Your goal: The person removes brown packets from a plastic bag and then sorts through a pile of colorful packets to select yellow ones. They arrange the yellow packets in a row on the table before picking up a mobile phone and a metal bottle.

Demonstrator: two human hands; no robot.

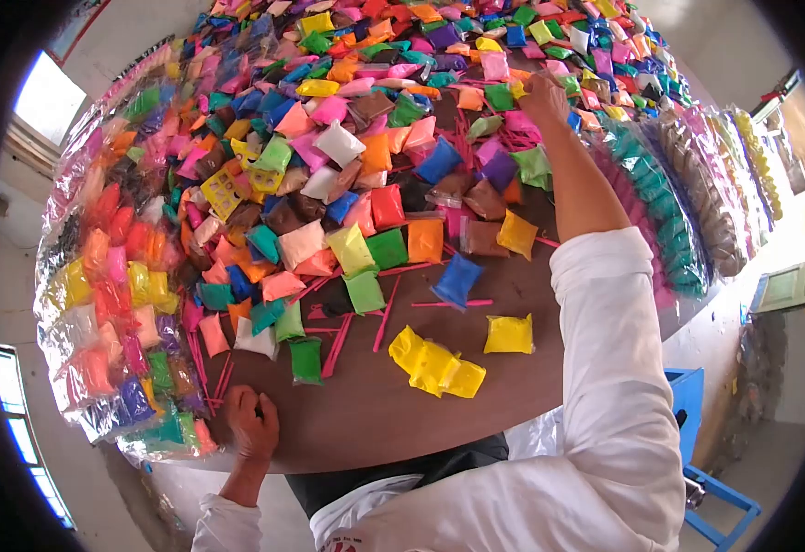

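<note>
Head view: left hand sits at the near-left edge of the brown surface. Its grip is curled together, knuckles up; whatever's inside, if anything, is hidden. Just beyond it, touching or nearly so, a bundle of near pink sticks, long axis running near-to-far, tips pointing away from the person w/ a slight lean left. Clear bags of sorted packets line the left edge beside them.

Right hand is stretched out toward the far-right edge, white sleeve pushed up at the elbow. Palm down on the heap of coloured packets; can't tell if that grip is apart or clamped, fingers are buried. Orange packet is just to its left. Far pink sticks lie in a loose pile just nearer than the hand, crossing at mixed angles, mostly near-to-far.

Mid surface, near edge: yellow packet cluster & a single yellow packet apart to its right. Blue packet is just beyond, w/ one lone pink stick under it lying left-to-right.
</note>
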